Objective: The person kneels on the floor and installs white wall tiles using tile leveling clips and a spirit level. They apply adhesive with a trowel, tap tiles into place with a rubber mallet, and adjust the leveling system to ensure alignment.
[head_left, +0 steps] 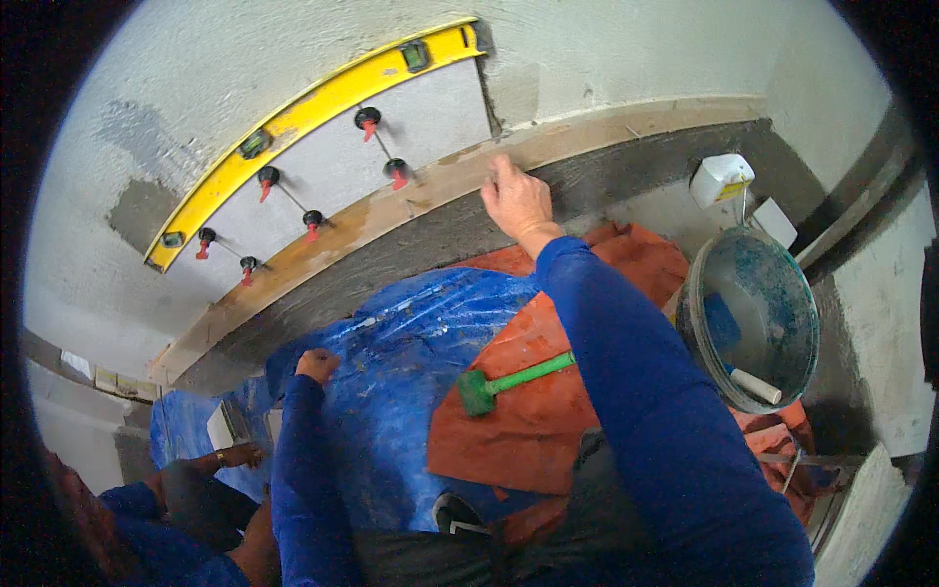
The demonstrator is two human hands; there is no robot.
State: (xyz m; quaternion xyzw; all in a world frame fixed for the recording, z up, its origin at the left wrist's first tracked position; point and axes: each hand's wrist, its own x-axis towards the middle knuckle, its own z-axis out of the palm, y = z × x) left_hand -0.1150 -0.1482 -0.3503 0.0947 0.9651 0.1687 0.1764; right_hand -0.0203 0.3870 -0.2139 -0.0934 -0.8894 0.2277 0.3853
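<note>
Lying low in the middle of the frame is a crinkly blue plastic sheet. Up left, on the wall, sits a big, flat, pale grey tile; it looks heavy, stiff and easy to crack. Under it runs a long tan wooden strip, likely light and a bit bendy. A long yellow bar level lies along the tile's top edge. The right hand, top middle, is by the strip, and the left hand is over the sheet. Both hands' fingers curl in; I can't tell if they pinch anything. The tile's round black suction cups with red levers seem the best holds.
</note>
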